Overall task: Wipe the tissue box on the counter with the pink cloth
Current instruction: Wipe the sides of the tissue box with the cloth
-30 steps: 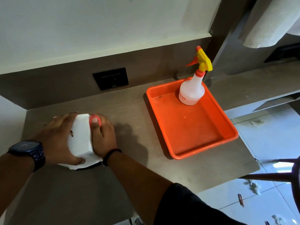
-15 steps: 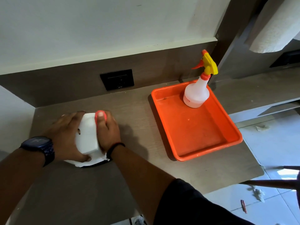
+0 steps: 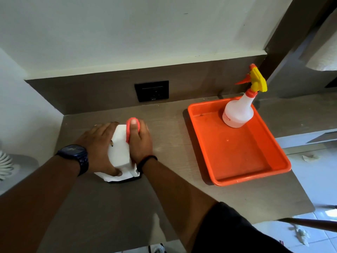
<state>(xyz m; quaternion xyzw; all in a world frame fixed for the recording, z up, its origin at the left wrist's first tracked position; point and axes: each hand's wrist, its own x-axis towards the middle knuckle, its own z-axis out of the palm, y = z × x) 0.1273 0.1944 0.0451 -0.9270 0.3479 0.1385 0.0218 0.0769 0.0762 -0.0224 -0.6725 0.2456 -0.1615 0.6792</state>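
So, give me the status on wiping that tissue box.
Done: cloth picked up, box steadied. In hand: the left hand braces the tissue box on the counter while the right hand presses the pink cloth against its right side. Left: other faces; coverage so far can't be judged.

1. One box (image 3: 119, 148), white, near the counter's (image 3: 173, 189) left edge.
2. One cloth (image 3: 129, 129), pink, against the box's right side.
3. Two hands: the left hand (image 3: 99, 143) on the box's left side, the right hand (image 3: 140, 141) on its right side over the cloth.
4. One watch (image 3: 75, 157), on the left wrist.
5. One band (image 3: 145, 160), dark, on the right wrist.
6. One tray (image 3: 269, 139), orange, toward the counter's right edge.
7. One bottle (image 3: 238, 112), a sprayer, in the tray's back corner.
8. One socket (image 3: 151, 90), black, on the panel above the counter's back edge.
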